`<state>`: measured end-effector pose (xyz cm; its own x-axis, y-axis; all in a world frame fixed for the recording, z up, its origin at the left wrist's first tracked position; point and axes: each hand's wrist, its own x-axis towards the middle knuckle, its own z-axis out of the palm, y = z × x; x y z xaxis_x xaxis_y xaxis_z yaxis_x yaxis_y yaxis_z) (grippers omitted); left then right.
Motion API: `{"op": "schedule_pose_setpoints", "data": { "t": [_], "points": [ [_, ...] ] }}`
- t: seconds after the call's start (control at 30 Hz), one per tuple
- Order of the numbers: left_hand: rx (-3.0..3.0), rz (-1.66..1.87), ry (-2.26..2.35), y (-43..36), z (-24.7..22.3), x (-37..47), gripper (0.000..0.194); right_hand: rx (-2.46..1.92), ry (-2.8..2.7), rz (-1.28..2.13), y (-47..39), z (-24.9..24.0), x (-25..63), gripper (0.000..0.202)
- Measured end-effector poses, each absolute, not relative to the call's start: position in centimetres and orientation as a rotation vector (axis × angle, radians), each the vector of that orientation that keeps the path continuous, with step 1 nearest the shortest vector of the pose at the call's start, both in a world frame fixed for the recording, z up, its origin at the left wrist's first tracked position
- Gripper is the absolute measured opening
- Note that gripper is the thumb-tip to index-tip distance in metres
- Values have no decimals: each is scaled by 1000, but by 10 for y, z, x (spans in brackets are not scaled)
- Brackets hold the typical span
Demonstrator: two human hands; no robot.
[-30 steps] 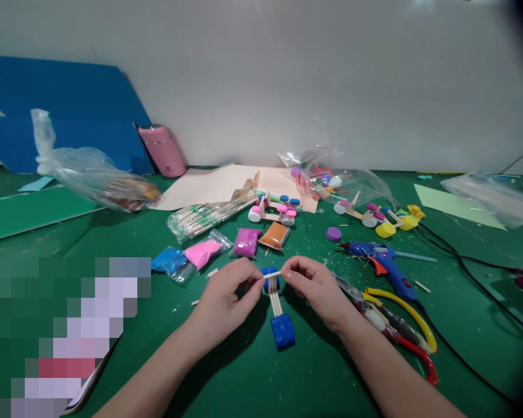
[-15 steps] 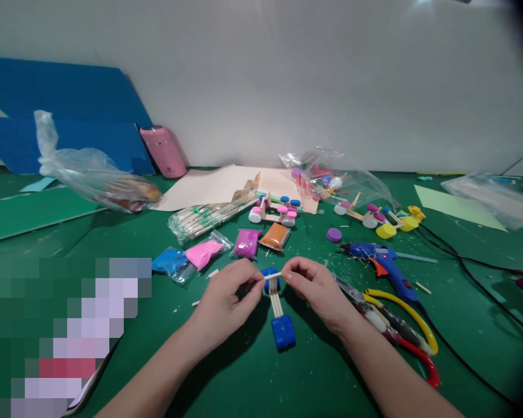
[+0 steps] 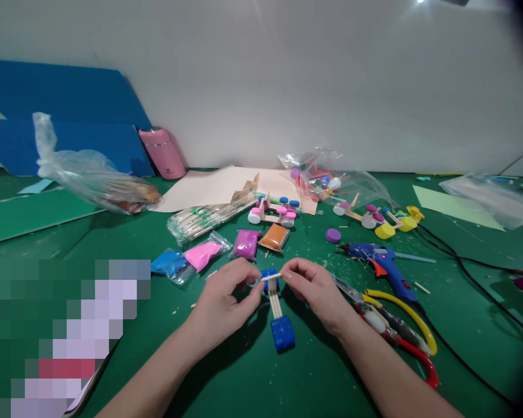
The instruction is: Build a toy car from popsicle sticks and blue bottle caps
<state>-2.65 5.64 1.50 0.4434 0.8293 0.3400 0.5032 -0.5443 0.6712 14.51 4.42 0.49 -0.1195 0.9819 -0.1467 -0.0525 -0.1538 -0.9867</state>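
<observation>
A short wooden stick (image 3: 271, 277) is pinched at its left end by my left hand (image 3: 230, 296) and at its right end by my right hand (image 3: 314, 290). It lies crosswise over the far part of a small frame of parallel wooden sticks (image 3: 276, 305). Blue bottle caps (image 3: 283, 333) sit at the frame's near end, and another blue piece (image 3: 268, 272) is at its far end, partly behind the stick. Whether the held stick touches the frame I cannot tell.
On the right lie a blue glue gun (image 3: 381, 258) with its cord and pliers (image 3: 403, 342) with red and yellow handles. Clay packets (image 3: 246, 244), bundled sticks (image 3: 209, 217) and small wheeled models (image 3: 272, 216) lie beyond my hands. A pink bottle (image 3: 163, 154) stands against the wall.
Almost nothing differs. The view has shifted very slightly, and both hands keep the stick over the frame's far end.
</observation>
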Motion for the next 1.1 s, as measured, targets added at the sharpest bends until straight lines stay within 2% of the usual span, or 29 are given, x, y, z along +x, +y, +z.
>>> {"op": "schedule_pose_setpoints", "data": {
  "t": [0.13,0.33,1.1],
  "points": [
    [2237,906,1147,56,15,-26,3,-1195,-1119,1461,45,2,146,25],
    [2221,874,1160,53,17,-24,4,-1194,-1081,1485,45,-1,147,30],
    [2217,945,1007,56,11,-25,14,-1232,-1230,1378,43,1,144,22]
  ]
}}
